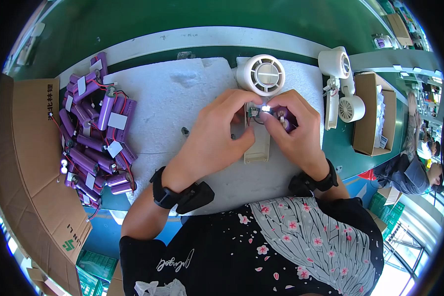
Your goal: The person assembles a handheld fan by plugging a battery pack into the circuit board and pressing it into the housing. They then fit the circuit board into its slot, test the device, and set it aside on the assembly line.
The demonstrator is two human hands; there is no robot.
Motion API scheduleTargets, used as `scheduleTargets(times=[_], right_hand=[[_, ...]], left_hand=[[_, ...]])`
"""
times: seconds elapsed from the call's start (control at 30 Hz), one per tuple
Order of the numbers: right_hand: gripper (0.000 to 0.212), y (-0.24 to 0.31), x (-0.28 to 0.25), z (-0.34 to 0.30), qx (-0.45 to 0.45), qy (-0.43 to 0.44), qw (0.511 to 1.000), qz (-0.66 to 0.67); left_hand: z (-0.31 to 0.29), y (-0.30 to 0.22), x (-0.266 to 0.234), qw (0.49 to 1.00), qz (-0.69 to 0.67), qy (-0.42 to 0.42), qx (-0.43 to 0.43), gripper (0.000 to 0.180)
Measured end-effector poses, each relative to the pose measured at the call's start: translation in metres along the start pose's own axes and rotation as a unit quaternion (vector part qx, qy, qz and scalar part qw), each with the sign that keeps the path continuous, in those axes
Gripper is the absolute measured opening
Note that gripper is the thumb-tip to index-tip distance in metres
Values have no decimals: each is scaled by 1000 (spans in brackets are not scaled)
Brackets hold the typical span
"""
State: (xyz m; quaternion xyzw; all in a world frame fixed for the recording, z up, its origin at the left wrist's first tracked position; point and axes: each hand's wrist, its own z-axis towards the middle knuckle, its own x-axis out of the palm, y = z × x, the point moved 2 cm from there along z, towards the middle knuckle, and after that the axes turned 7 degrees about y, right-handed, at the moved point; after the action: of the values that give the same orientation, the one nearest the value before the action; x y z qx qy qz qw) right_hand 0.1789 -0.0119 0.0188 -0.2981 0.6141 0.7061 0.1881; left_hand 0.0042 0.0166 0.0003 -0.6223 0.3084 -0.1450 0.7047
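Note:
A cream handheld fan [255, 153] lies on white foam with its round head [267, 76] pointing away from me and its handle opened up. A small green circuit board [254, 112] with thin wires sits at the top of the handle, a bright white spot beside it. My left hand [214, 130] curls round the handle's left side, index fingertip near the board and thumb by the handle edge. My right hand [301, 126] closes its fingers about a purple battery cell [290, 120], thumb and index tips meeting near the bright spot. The fingers partly hide the cell.
Purple battery packs [98, 123] with red and black wires lie heaped at the left by a cardboard box [44, 148]. More cream fans [333, 64] stand right of the foam sheet [158, 108], before an open carton [370, 145]. Another person [409, 172] is at far right.

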Motion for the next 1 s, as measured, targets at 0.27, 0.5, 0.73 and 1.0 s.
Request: scheduleTargets(times=[0.27, 0.5, 0.73, 1.0], right_hand=[[19, 1, -1, -1, -25, 10, 1000, -9], [19, -1, 2, -2, -76, -26, 996, -47], [20, -1, 2, -2, -76, -32, 995, -58], [20, 0, 2, -4, -77, -32, 995, -60]], left_hand=[[1, 4, -1, 999, -34, 22, -37, 40], [2, 5, 2, 999, -37, 0, -30, 37], [2, 4, -1, 998, -36, 16, -45, 39], [2, 5, -1, 998, -39, 18, -47, 39]])
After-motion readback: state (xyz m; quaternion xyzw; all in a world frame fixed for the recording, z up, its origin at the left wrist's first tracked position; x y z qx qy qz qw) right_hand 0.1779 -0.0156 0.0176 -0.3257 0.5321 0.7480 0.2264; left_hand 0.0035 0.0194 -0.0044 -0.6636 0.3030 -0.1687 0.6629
